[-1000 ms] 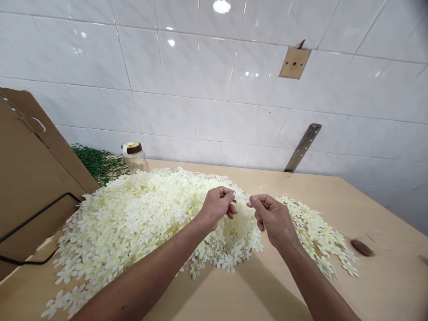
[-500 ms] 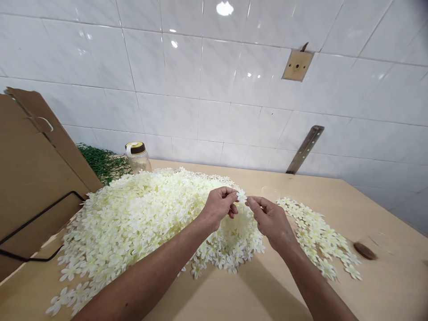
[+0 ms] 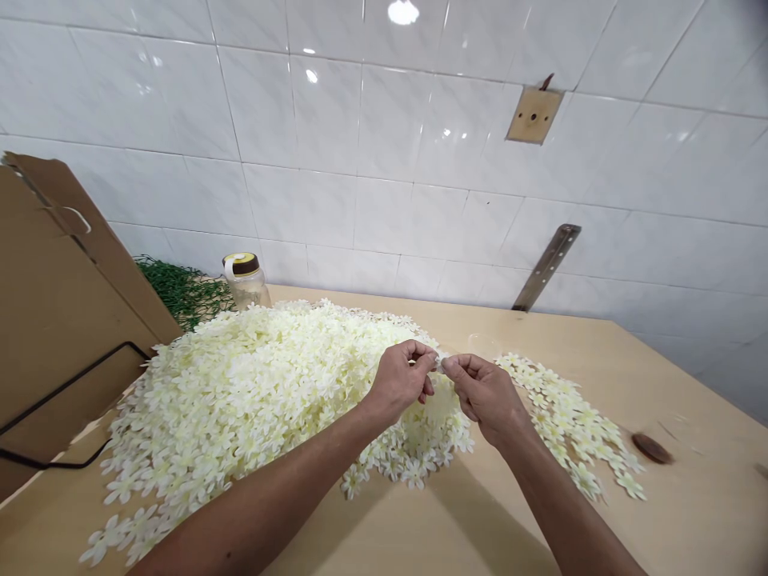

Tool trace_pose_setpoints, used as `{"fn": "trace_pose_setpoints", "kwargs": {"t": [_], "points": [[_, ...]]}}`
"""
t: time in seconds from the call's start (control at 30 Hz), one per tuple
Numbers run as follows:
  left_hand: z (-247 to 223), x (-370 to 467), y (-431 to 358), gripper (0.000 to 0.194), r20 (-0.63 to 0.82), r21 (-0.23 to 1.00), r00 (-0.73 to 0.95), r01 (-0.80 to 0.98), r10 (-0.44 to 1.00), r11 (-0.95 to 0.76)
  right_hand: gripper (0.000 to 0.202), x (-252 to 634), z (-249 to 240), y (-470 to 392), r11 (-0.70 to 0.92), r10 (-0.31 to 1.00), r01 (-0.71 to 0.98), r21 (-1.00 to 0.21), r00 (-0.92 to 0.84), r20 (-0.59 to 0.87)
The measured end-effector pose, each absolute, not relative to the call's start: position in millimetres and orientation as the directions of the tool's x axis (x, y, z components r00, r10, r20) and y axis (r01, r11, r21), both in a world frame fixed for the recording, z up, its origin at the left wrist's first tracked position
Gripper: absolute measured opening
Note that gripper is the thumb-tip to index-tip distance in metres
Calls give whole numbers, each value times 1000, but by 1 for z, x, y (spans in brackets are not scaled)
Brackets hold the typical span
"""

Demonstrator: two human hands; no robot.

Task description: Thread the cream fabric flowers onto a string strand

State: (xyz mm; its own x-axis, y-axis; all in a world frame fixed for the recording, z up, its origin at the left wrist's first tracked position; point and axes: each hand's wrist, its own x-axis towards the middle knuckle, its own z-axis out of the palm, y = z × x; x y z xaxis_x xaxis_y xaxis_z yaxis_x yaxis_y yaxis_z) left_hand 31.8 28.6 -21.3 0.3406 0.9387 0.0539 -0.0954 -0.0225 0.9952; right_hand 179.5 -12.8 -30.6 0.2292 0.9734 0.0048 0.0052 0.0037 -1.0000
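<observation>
Pinch is closed on both sides, thumb to index: left hand (image 3: 406, 376) and right hand (image 3: 490, 398) nearly tip to tip, clamped on one small white flower (image 3: 440, 362), mostly hidden by fingers. Big flower pile (image 3: 258, 384) sits below and left of the grip; smaller flower batch (image 3: 567, 416) right of it. Clear bottle (image 3: 250, 290) behind the pile, farther left.

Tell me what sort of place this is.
Probably an indoor work corner, perhaps for crafts: a big heap of white flowers on a bare-topped table, against a tiled wall.
</observation>
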Motion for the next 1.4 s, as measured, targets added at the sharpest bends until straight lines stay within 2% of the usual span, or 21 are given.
{"fn": "trace_pose_setpoints", "kwargs": {"t": [0.3,0.57,0.83,1.07,1.4], "points": [[-27,33,28,11,121,992,329,-21,936,-121,43,181,-28,-14,-18,986,-57,-998,163,-27],[-15,25,24,16,206,962,283,119,937,-247,47,182,-23,-15,-32,972,-38,-999,234,-40],[-18,23,36,13,115,992,257,16,960,-123,43,180,-17,-16,54,963,-100,-993,267,25],[-13,22,39,13,65,997,239,-43,969,-56,45,179,-12,-19,28,984,-100,-995,180,10],[-9,21,40,11,43,995,235,-96,971,-21,45,179,-13,-20,11,989,-80,-997,150,-1]]}}
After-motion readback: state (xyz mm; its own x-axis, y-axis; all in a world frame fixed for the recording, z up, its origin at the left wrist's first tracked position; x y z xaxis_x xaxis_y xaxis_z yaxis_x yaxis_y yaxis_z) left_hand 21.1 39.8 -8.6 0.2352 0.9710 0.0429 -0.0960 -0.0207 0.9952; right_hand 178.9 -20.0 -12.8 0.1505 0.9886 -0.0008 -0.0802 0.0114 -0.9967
